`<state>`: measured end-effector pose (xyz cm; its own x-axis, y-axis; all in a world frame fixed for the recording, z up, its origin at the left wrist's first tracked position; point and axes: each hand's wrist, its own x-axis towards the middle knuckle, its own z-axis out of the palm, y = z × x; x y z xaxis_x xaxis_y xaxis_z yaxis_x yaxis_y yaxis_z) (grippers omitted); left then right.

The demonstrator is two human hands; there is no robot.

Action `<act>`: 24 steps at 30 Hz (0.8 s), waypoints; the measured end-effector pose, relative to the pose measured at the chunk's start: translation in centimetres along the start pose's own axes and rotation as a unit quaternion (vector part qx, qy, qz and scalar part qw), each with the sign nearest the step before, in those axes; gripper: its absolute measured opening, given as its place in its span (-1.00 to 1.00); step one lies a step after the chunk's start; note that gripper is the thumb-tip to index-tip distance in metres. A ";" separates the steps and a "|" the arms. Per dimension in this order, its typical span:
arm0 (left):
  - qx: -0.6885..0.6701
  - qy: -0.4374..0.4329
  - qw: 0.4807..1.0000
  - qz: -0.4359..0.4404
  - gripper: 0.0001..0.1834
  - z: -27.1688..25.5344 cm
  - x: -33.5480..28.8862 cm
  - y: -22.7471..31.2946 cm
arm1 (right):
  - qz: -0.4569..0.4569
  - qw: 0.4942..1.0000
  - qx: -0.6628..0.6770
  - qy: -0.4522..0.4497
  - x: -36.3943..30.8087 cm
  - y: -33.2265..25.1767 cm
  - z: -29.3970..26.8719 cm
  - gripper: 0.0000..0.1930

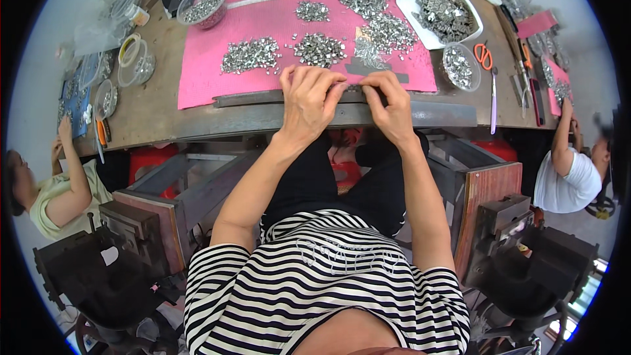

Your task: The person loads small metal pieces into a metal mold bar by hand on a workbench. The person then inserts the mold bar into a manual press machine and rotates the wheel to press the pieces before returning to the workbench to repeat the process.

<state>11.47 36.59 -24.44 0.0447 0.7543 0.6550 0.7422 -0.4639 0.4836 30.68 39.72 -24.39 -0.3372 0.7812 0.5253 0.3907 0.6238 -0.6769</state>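
My left hand (306, 104) and my right hand (392, 108) meet over a dark metal bar (250, 98) along the table's front edge. Thumb and fingers of each are closed at small dark metal pieces (353, 88) on the bar; the fingertips hide what exactly they grip. Just beyond, on a pink mat (200, 85), lie a heap of shiny small metal parts (250, 56) and a heap of squarish metal pieces (319, 49). Thin metal pins (370, 54) are scattered beyond my right hand, beside a flat grey strip (394, 77).
A white tray (479, 29) of metal links and a clear tub (477, 79) of parts stand right. Orange-handled scissors (484, 56) and a purple-handled tool (493, 108) lie nearby. Another clear tub (186, 4) stands far left. People work at left (72, 197) and right (565, 177).
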 end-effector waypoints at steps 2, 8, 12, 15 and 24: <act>0.030 0.008 1.000 0.001 -0.78 0.8 0.0 0.3 | 0.067 0.996 0.060 0.026 0.1 -0.1 -0.1 -0.91; 0.055 -0.003 0.998 -0.023 -0.61 1.1 -0.1 0.9 | 0.063 0.996 0.042 0.051 -0.4 -0.1 0.2 -0.90; 0.044 0.046 0.997 -0.043 -0.75 -1.9 -0.2 -1.2 | 0.051 0.996 0.014 0.076 -0.7 0.1 -0.1 -0.90; 0.116 0.035 0.991 -0.064 -0.78 -5.6 -0.9 -4.6 | 0.052 0.996 0.007 0.069 -0.8 0.1 -0.1 -0.90; 0.116 -0.005 0.991 -0.071 -0.92 -9.7 -0.9 -8.1 | -0.067 0.997 -0.032 -0.017 4.4 -2.3 3.6 -0.91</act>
<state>-1.13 35.14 -23.33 -0.0642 0.8095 0.5836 0.8749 -0.2356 0.4231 25.17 41.63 -22.40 -0.4184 0.6901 0.5905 0.3939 0.7237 -0.5666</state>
